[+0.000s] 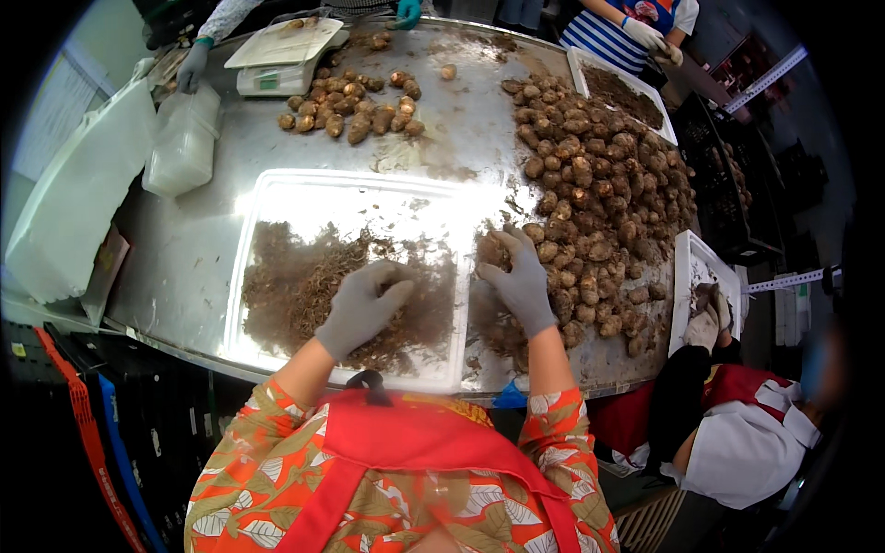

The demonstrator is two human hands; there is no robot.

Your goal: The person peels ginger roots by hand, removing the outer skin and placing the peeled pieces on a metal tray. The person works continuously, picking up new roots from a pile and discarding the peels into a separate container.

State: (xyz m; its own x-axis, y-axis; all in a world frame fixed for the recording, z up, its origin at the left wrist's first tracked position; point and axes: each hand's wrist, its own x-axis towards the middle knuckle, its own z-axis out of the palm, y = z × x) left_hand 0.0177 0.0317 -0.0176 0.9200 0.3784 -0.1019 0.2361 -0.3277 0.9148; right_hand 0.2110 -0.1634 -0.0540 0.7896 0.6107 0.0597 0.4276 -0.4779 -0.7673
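My left hand (364, 309), gray-gloved, hovers over the white foam tray (461, 359) with loose fibrous peelings and dirt (304, 276), its fingers curved, thumb apart, nothing visible in them. My right hand (521, 281), also gloved, closes on a brown taro corm (490, 247) just right of the tray. Beside it lies a large heap of brown, hairy taro corms (599, 184) across the right half of the steel table (166, 286).
A white scale (277, 64), smaller taro pile (341, 115), plastic container (180, 147) and foam box (78, 194) stand beyond. Co-workers' gloved hands (192, 69) (645, 32) (701, 327) surround the table, near trays (682, 276). Black crates (719, 194) line the right; more stand lower left (138, 433).
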